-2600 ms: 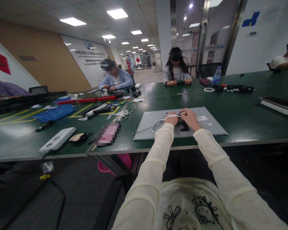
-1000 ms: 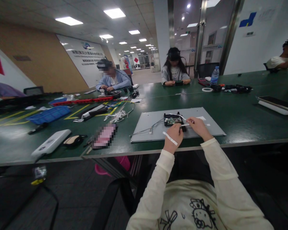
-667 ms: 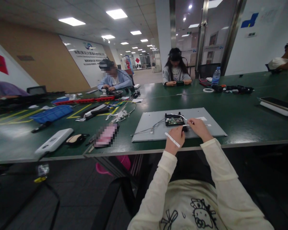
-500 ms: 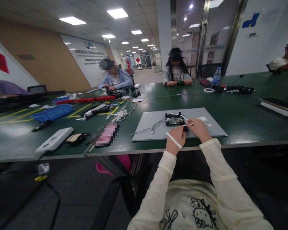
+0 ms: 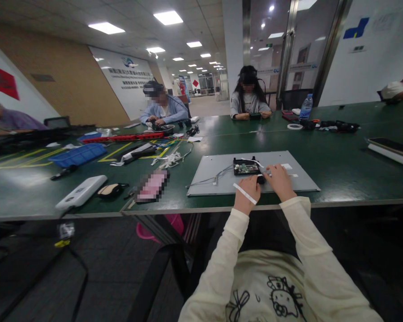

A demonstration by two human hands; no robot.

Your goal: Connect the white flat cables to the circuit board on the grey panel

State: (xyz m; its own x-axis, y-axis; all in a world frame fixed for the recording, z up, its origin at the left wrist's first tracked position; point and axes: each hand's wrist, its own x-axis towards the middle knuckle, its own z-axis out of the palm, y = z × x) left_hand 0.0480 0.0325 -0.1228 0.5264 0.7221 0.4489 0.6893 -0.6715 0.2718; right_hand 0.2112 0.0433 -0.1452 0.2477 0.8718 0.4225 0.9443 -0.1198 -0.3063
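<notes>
A flat grey panel (image 5: 218, 179) lies near the table's front edge. On it sits a black open case with a green circuit board (image 5: 246, 168), with thin grey wires (image 5: 225, 172) running off to the left. My left hand (image 5: 247, 193), a white band across its back, rests at the case's near side with curled fingers; what they grip is hidden. My right hand (image 5: 279, 182) is closed at the case's right corner, its fingertips by a white strip (image 5: 255, 161). A small black piece (image 5: 261, 179) shows between my hands.
Left of the panel lie a pink phone-shaped item (image 5: 152, 185), a white power strip (image 5: 82, 191), tangled white cords (image 5: 172, 159) and a blue tray (image 5: 79, 154). A water bottle (image 5: 306, 107) stands at the far right. Co-workers sit across the table.
My right hand's fingers have shifted slightly at the case's right corner. My left hand stays by the case. The whole view has moved a little.
</notes>
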